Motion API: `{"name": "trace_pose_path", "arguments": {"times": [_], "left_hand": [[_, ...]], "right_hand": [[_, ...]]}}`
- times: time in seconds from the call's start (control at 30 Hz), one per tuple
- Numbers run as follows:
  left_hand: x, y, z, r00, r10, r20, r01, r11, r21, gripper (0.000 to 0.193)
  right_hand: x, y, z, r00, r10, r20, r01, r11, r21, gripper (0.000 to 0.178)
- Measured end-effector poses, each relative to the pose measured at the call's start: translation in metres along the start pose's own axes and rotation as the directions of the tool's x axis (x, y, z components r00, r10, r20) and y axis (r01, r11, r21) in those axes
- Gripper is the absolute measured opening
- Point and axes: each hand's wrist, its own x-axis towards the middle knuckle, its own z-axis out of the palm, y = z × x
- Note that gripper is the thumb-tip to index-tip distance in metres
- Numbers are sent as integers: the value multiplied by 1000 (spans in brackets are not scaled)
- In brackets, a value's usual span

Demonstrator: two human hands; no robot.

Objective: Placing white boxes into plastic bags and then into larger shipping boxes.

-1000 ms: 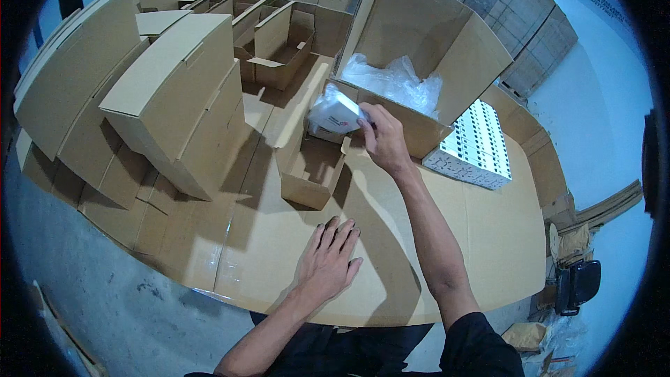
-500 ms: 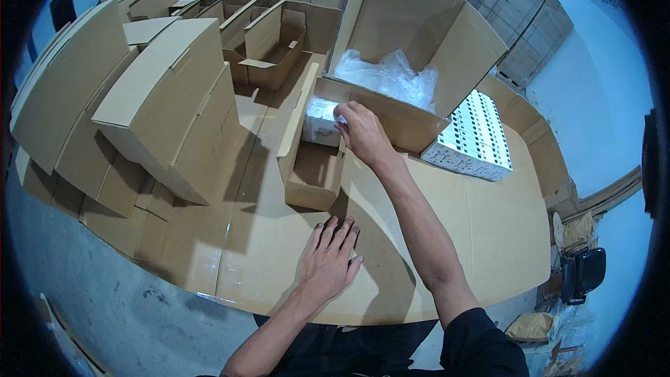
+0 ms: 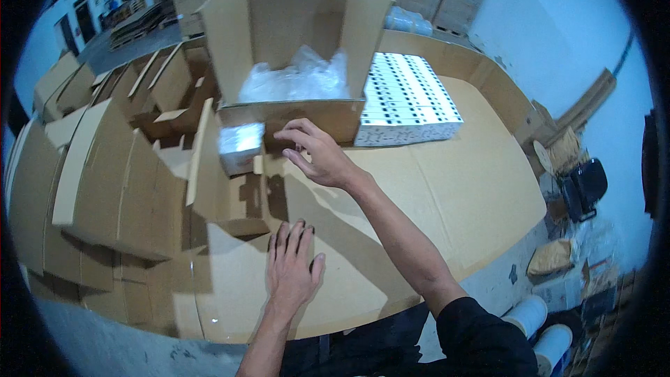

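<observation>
My right hand [image 3: 314, 153] hovers over the table, just right of a small open cardboard box [image 3: 244, 213], its fingers apart and nothing in them. Inside the far end of that box sits a white carton [image 3: 241, 149] with a shiny, plastic-looking top. My left hand [image 3: 294, 269] lies flat on the cardboard-covered table [image 3: 391, 216], fingers spread, close to the box's near end. Behind the small box stands a big open cardboard box [image 3: 293, 113] holding crumpled clear plastic bags [image 3: 296, 80].
At the right of the big box lies a block of white cartons with dark marks [image 3: 408, 101]. Several tall folded cardboard boxes [image 3: 105, 174] crowd the left side. A raised cardboard edge [image 3: 481, 73] borders the table's far right. A black chair [image 3: 586, 185] stands beyond.
My right hand has come off the white carton and moved right, out of the small box. The carton stays inside. The view has turned to the right; my left hand still rests on the table.
</observation>
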Motion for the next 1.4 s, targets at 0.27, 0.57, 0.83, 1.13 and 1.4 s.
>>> {"name": "trace_pose_path", "arguments": {"times": [0.27, 0.57, 0.83, 1.13, 1.4], "left_hand": [[47, 0, 22, 1000, -26, 0, 25, 999, 34, 57], [116, -10, 40, 998, -54, -40, 54, 998, -19, 48], [127, -2, 39, 997, -62, -53, 62, 998, -10, 43], [137, -10, 44, 991, -87, -102, 82, 995, -49, 39], [131, -11, 46, 990, -55, -132, 51, 998, -34, 38]], "right_hand": [[-20, 61, -118, 801, -18, -599, -20, 998, -56, 17], [48, 198, -157, 883, 77, -463, -223, 937, -268, 51], [116, 258, -163, 820, 363, -442, -459, 879, -130, 76], [131, 292, -151, 749, 108, -654, -292, 939, -180, 64], [114, 296, -157, 833, 17, -553, -130, 977, -166, 39]]}}
